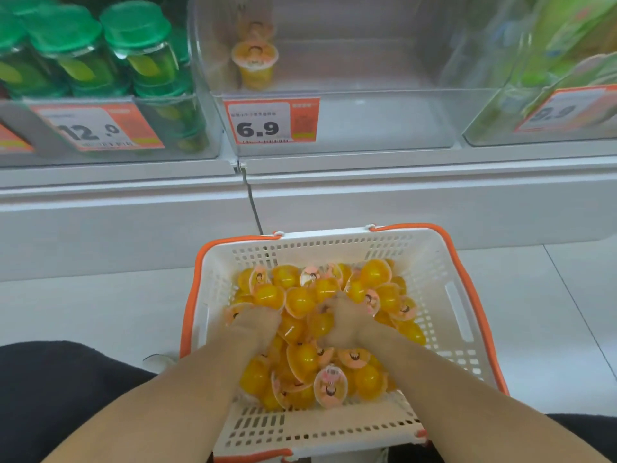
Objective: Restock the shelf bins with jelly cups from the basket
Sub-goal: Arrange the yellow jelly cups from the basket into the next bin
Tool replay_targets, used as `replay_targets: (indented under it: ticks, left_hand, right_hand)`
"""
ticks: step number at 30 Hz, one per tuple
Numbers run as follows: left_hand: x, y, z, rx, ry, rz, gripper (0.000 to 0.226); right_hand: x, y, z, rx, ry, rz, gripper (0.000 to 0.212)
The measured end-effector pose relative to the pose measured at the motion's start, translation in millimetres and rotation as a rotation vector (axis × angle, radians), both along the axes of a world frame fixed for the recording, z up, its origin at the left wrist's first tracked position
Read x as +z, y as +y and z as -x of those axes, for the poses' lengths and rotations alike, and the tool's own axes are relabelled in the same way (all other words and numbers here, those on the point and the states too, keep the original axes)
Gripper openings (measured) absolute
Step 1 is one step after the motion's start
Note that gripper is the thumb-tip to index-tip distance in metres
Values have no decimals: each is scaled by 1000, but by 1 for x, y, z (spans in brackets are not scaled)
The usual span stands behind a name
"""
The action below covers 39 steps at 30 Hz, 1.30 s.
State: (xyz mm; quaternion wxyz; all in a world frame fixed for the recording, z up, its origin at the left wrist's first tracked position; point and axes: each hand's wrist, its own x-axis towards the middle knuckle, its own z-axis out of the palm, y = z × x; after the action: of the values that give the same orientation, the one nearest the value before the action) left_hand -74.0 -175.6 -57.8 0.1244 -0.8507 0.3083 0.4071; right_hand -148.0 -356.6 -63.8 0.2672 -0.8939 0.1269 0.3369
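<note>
Yellow jelly cups (302,300) fill the white basket (444,262) with orange handles. The basket sits on the floor, right in front of the person. Both hands are down in the pile. The left hand (257,324) is at the left side of the heap, and its fingers curl down into the cups. It looks like it is grabbing some, but I cannot tell how many. The right hand (345,320) is in the middle of the heap. Its grip is curled tight around cups too, though the fingers are blurry.

The clear shelf bin (367,118) with the 6.9 price tag (271,121) is up above and straight ahead of the basket. It holds just one jelly cup (255,63), standing upright near the back left. The rest of the bin looks bare.

So the cups must go up and forward, away from the person. The right hand is a bit farther forward, so it is a little nearer the bin. Most of the job seems to be left to do.
</note>
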Motion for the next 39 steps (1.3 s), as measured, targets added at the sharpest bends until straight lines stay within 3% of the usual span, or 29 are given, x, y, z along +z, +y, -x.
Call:
replay_targets:
  ticks: [5, 9, 12, 14, 18, 20, 23, 27, 30, 33, 37, 39]
  left_hand:
    - [9, -5, -14, 68, 171, -64, 43]
    - [32, -14, -24, 168, 270, -29, 19]
    - [54, -19, -29, 476, 497, 110, 14]
    - [72, -24, -31, 696, 640, 258, 31]
    - [101, -33, -36, 927, 582, 637, 23]
    - [118, -33, -40, 1022, 653, 743, 20]
    - [150, -33, -44, 1079, 819, 858, 32]
    - [194, -32, -45, 1016, 806, 1019, 52]
    - [215, -24, -48, 935, 676, 1108, 72]
    - [229, -20, -56, 910, 585, 1241, 67]
    - [243, -26, -67, 863, 656, 1337, 57]
    - [250, -29, -74, 863, 716, 1359, 58]
  right_hand:
    - [21, -27, -8, -216, 118, -210, 43]
    - [43, -44, -12, -447, 225, -436, 52]
    - [56, -56, -15, -514, 242, -527, 45]
    - [64, -62, -20, -539, 248, -561, 49]
    - [102, -64, -39, -544, 173, -556, 54]
    - [128, -65, -48, -569, 112, -589, 64]
    - [168, -61, -56, -560, 56, -630, 80]
    - [216, -41, -66, -548, -36, -596, 84]
    - [240, -27, -71, -552, -161, -627, 72]
    - [265, -27, -71, -458, -198, -751, 58]
    - [304, -45, -80, -344, -231, -774, 26]
    - [325, -51, -98, -352, -279, -750, 23]
